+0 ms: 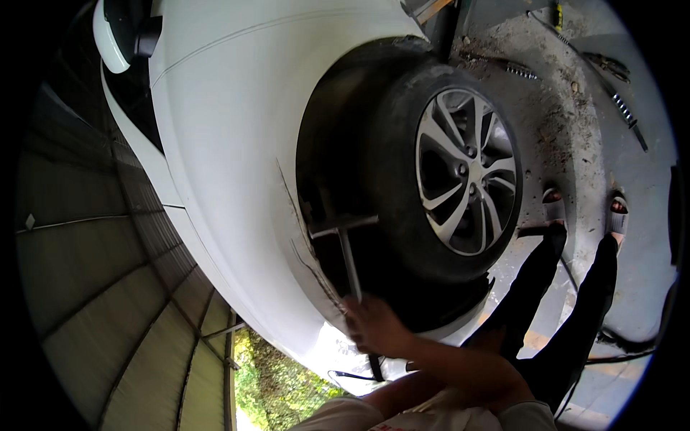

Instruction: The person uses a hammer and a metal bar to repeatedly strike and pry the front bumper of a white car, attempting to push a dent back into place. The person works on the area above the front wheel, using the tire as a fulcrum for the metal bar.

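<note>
Grey floor [643,287], fingers [359,320] around hammer handle [350,262]

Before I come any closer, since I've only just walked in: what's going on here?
A person beside a white car is gripping a long-shafted, T-headed tool in the right hand. The tool's head appears in front of the dark wheel-arch opening, near its edge; whether it touches anything is unclear. The body panel next to it shows dark, crease-like marks. The spoked wheel is on the car. The left hand can't be made out.
</note>
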Tool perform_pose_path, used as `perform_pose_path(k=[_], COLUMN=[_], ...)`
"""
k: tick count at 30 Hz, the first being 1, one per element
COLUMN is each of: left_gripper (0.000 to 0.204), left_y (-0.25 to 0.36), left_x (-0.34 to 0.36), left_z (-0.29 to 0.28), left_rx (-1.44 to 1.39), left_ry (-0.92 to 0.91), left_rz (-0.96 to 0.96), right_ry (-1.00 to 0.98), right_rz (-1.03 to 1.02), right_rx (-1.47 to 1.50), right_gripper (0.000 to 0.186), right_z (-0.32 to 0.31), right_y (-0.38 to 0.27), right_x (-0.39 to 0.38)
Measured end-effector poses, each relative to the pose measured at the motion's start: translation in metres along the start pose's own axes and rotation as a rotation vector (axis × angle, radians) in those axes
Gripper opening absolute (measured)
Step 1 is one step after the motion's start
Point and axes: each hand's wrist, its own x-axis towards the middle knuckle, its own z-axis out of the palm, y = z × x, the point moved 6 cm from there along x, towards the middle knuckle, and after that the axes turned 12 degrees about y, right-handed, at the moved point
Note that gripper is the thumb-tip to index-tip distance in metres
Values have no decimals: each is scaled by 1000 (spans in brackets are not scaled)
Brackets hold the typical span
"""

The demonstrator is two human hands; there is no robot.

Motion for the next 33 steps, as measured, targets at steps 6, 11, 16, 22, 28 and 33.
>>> perform_pose_path(k=[6,11,16,22,28,33], left_gripper=[36,36,37,41,45,49], left_y=[-17,-28,-10,-9,1,23], left_x=[12,23,20,23,25,19], left_z=[21,26,8,4,0,-8], left_rx=[14,45,48,27,-70,-243], left_ry=[49,56,-76,-120,-137,-107], left_rz=[72,156,5,-15,-1,-2], right_ry=[356,-16,264,-57,52,476], right_rz=[-242,0,-318,-32,76,-498], right_rx=[284,-6,240,-5,-69,-1411], right_gripper=[34,27,26,27,26,22], right_z=[-41,4,-24,-7,8,-54], right_y=[-42,-20,-38,-27,-12,-101], right_x=[-1,2,12,10,8,-48])
